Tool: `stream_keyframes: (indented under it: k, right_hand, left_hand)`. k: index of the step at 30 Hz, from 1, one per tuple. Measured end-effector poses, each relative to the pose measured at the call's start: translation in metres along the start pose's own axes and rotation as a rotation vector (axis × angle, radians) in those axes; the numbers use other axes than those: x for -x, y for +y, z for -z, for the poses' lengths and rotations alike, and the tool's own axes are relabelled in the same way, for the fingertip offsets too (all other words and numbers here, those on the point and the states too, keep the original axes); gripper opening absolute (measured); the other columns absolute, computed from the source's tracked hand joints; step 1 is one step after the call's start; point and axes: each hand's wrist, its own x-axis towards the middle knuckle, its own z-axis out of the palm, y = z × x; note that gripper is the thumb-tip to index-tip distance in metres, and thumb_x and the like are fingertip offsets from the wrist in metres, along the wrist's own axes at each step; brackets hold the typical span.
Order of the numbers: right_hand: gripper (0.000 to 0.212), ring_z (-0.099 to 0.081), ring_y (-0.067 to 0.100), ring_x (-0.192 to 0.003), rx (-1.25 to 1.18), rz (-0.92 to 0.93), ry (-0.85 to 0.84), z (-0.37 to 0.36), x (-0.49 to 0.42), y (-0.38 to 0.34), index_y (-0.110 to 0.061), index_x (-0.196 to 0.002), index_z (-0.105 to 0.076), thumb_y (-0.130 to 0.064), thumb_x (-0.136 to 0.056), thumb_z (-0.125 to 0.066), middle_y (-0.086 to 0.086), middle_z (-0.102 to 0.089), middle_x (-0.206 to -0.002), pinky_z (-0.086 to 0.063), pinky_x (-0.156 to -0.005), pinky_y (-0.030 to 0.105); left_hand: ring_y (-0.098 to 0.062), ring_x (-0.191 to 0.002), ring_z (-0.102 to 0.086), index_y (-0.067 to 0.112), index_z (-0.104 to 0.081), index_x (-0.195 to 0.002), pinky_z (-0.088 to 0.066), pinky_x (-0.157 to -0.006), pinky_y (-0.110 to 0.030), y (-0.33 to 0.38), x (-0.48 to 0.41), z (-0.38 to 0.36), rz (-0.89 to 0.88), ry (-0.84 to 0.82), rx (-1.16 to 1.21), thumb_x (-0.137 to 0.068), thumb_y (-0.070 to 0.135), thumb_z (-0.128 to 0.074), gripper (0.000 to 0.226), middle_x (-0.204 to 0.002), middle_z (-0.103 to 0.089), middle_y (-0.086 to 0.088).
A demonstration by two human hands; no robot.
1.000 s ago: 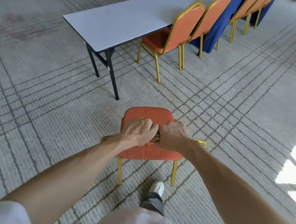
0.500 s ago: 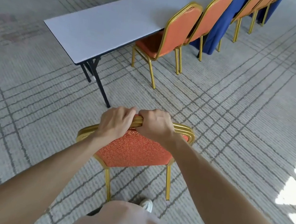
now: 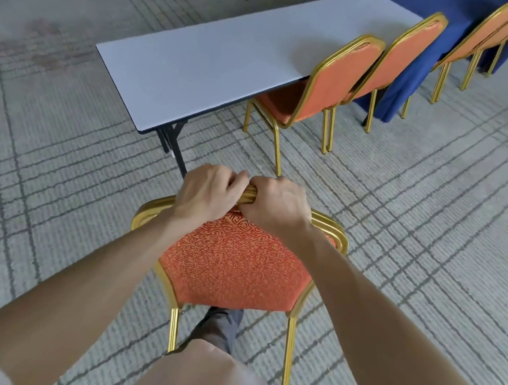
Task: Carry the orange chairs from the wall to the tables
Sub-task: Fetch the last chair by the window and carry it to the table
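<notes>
As the chair is gripped by its top rail in left hand and right hand, its hidden front legs may be knocked against the table.

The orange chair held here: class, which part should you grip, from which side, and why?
Grip the orange chair by its backrest's gold top rail, from behind and above. It is a rounded bar fingers can wrap; left hand and right hand hold its middle, side by side, probably for balance.
</notes>
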Motion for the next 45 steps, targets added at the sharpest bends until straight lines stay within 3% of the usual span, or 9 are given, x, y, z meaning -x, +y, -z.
stream_keyframes:
  k: [7,14,19,24,27,33,37,42,45]
  right_hand:
    - [0.024,-0.059,0.02,-0.069,0.034,-0.026,-0.023,-0.004,-0.128,0.038,-0.027,-0.088,-0.064,-0.047,-0.083,-0.052,-0.006,-0.064,-0.073,-0.049,-0.062,0.033]
    - [0.023,-0.059,0.023,-0.072,0.103,-0.031,-0.157,0.009,-0.236,0.057,-0.023,-0.086,-0.064,-0.042,-0.078,-0.054,-0.007,-0.052,-0.067,-0.044,-0.062,0.031]
    - [0.027,-0.062,0.027,-0.076,0.129,0.067,-0.076,0.02,-0.284,0.059,-0.02,-0.09,-0.067,-0.042,-0.081,-0.053,0.002,-0.067,-0.078,-0.047,-0.068,0.032]
    - [0.024,-0.056,0.022,-0.06,0.133,0.22,0.031,0.026,-0.307,0.071,-0.021,-0.089,-0.069,-0.042,-0.082,-0.058,-0.001,-0.066,-0.069,-0.046,-0.059,0.029]
    - [0.02,-0.046,0.018,-0.048,0.132,0.28,0.038,0.021,-0.306,0.088,-0.021,-0.082,-0.067,-0.039,-0.079,-0.058,-0.009,-0.052,-0.056,-0.046,-0.05,0.027]
    - [0.015,-0.028,0.011,-0.043,0.052,0.365,0.143,0.009,-0.31,0.134,-0.022,-0.076,-0.069,-0.03,-0.064,-0.073,-0.008,-0.054,-0.049,-0.027,-0.044,0.018]
    - [0.012,-0.045,0.012,-0.049,0.018,0.39,-0.078,0.005,-0.326,0.168,-0.027,-0.081,-0.063,-0.038,-0.082,-0.057,-0.013,-0.055,-0.06,-0.036,-0.044,0.021]
    - [0.02,-0.06,0.019,-0.063,0.123,0.559,-0.357,-0.012,-0.34,0.202,-0.028,-0.082,-0.059,-0.045,-0.083,-0.048,-0.01,-0.058,-0.065,-0.041,-0.051,0.027]
    - [0.019,-0.058,0.019,-0.061,0.021,0.588,-0.393,-0.015,-0.348,0.211,-0.028,-0.081,-0.058,-0.046,-0.082,-0.052,-0.009,-0.056,-0.063,-0.046,-0.055,0.028]
  left_hand:
    - [-0.008,-0.047,-0.049,0.012,-0.058,-0.059,-0.028,-0.046,-0.025,-0.026,-0.129,-0.008,0.055,0.001,-0.033,-0.099,0.043,-0.038,0.055,-0.048,-0.05,0.006]
    - [-0.026,-0.057,-0.055,0.017,-0.046,-0.056,-0.041,-0.056,-0.033,-0.044,-0.226,0.002,0.052,0.006,-0.059,-0.1,0.039,-0.041,0.05,-0.053,-0.046,0.003]
    - [-0.03,-0.059,-0.054,0.022,-0.027,-0.053,-0.042,-0.056,-0.038,-0.051,-0.266,0.024,-0.019,0.058,-0.104,-0.102,0.027,-0.044,0.052,-0.055,-0.046,-0.002]
    - [-0.027,-0.057,-0.053,0.02,-0.034,-0.052,-0.033,-0.055,-0.032,-0.052,-0.289,0.02,0.05,0.121,-0.059,-0.101,0.032,-0.044,0.051,-0.054,-0.046,0.0]
    - [-0.021,-0.053,-0.051,0.016,-0.047,-0.057,-0.031,-0.052,-0.029,-0.043,-0.289,0.004,0.119,0.114,-0.073,-0.101,0.036,-0.042,0.049,-0.052,-0.044,0.004]
    - [-0.016,-0.059,-0.053,0.011,-0.064,-0.067,-0.039,-0.058,-0.029,-0.019,-0.297,-0.038,0.229,0.148,-0.142,-0.102,0.039,-0.037,0.052,-0.064,-0.054,0.004]
    - [-0.015,-0.06,-0.057,0.016,-0.064,-0.064,-0.036,-0.051,-0.028,-0.003,-0.315,-0.061,0.325,0.091,-0.178,-0.103,0.041,-0.032,0.057,-0.062,-0.058,0.003]
    - [-0.023,-0.058,-0.057,0.017,-0.052,-0.057,-0.03,-0.048,-0.027,0.01,-0.314,-0.105,0.568,0.101,-0.117,-0.102,0.04,-0.035,0.053,-0.053,-0.05,0.002]
    - [-0.026,-0.059,-0.049,0.019,-0.065,-0.077,-0.027,-0.051,-0.027,0.015,-0.307,-0.117,0.649,0.191,-0.135,-0.103,0.039,-0.033,0.045,-0.063,-0.059,-0.003]
